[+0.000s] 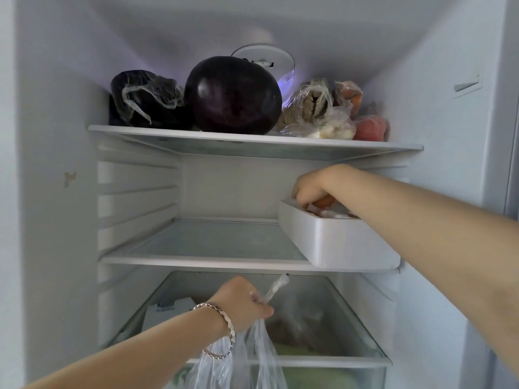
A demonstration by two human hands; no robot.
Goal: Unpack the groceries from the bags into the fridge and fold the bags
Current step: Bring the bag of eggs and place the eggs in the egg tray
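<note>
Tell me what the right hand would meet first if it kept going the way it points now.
The right hand, curled over an orange-brown item, points down-left into the white tray. It would likely meet the pale items lying in that tray first, though depth is unclear.

A silver link bracelet [230, 331] hangs loose round my left wrist, near the bottom. The fridge [50, 248] has a small brownish mark [69, 178] on its left wall. Far up at the back is a round clear lamp cover [261, 53]. The right wall has a recessed slot [467, 87]. A white carton [165, 310] lies low left, under glass
</note>
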